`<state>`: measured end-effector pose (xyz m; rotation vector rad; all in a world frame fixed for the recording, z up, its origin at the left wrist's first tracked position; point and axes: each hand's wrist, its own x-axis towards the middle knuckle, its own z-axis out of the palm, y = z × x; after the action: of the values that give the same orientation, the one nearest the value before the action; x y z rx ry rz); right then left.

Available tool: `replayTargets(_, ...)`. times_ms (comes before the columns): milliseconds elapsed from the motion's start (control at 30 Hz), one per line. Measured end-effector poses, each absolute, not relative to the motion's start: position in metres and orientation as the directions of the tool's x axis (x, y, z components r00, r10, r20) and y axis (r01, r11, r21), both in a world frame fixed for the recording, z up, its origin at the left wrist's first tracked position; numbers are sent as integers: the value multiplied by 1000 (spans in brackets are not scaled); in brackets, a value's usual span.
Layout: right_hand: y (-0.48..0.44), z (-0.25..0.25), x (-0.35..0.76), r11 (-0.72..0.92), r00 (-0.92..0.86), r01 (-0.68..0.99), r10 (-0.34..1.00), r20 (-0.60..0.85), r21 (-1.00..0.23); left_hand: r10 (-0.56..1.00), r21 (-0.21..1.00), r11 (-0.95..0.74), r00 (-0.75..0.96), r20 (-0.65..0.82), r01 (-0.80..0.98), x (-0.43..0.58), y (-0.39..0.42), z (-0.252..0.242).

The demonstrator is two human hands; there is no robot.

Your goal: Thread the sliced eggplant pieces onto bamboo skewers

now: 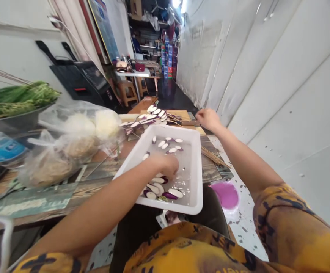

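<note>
A white plastic tub point(198, 167) holds water and several eggplant slices point(175, 193), white inside with purple skin. Over the tub, my left hand point(167, 166) reaches in with fingers curled downward; its fingertips are hidden, so whatever they grip does not show. Behind the tub lies a pile of skewered eggplant slices point(153, 113), their thin sticks pointing right. My right hand point(208, 120) is closed near the ends of those sticks, beside a brown bar-like piece; what is in its fingers cannot be made out.
Bare bamboo skewers point(214, 156) lie right of the tub. Clear plastic bags point(79, 132) of pale food stand at left, near a bowl of greens point(19, 98) and a blue-labelled container point(2, 148). A pink basin point(226, 195) is on the floor; a white wall point(296, 94) runs along the right.
</note>
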<state>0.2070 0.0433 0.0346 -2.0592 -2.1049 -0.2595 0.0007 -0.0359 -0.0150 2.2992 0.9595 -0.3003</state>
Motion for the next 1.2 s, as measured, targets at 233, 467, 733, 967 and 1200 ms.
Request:
replayTargets(233, -20, -48, 255, 13, -13, 1000, 998, 57, 8, 601, 512, -427, 657, -456, 745, -15, -20, -6)
replayTargets(467, -22, -59, 233, 35, -45, 996, 992, 115, 86, 637, 687, -376, 712, -295, 621, -23, -8, -4)
replayTargets(733, -28, -53, 237, 7, -21, 991, 995, 98, 136, 740, 666, -333, 623, -255, 668, -23, -7, -2)
replayTargets(967, -43, -50, 247, -2, -19, 985, 993, 116, 174, 891, 712, -236, 440, -114, 661, -23, -2, -5)
replayTargets(1200, -47, -57, 246, -56, 29, 983, 988, 154, 174, 945, 549, -239, 321, -56, 801, -20, 0, -2)
